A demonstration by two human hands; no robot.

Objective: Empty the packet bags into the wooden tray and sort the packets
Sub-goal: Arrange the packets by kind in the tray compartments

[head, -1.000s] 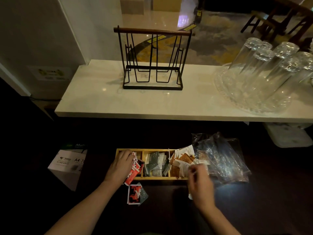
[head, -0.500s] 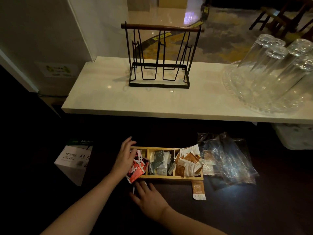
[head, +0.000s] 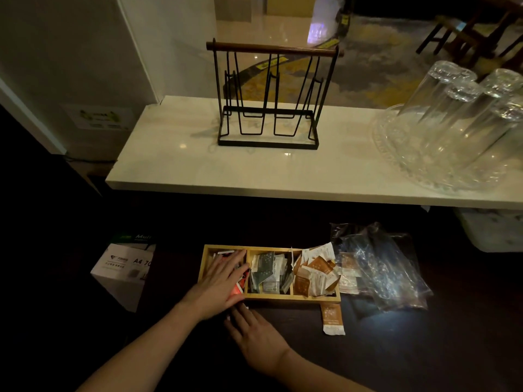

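- White cardboard box of A4 paper (head: pixel 124 271) stands at the far left on the dark surface
- Left hand (head: pixel 218 284), fingers straight and together, lies flat on the red packets (head: pixel 237 290) in the left compartment
- Right hand (head: pixel 254 335) rests flat on the dark table just in front of the tray, fingers straight; whether anything lies under them I cannot tell
- Light wooden tray (head: pixel 283 297), rectangular, has three compartments: red packets, grey-green packets (head: pixel 268 271), orange-and-white packets (head: pixel 314 274)
- One orange packet (head: pixel 331 318) lies outside, near the tray's right front corner
- Crinkled clear plastic bags (head: pixel 379 267) lie just right of the tray; their number is unclear
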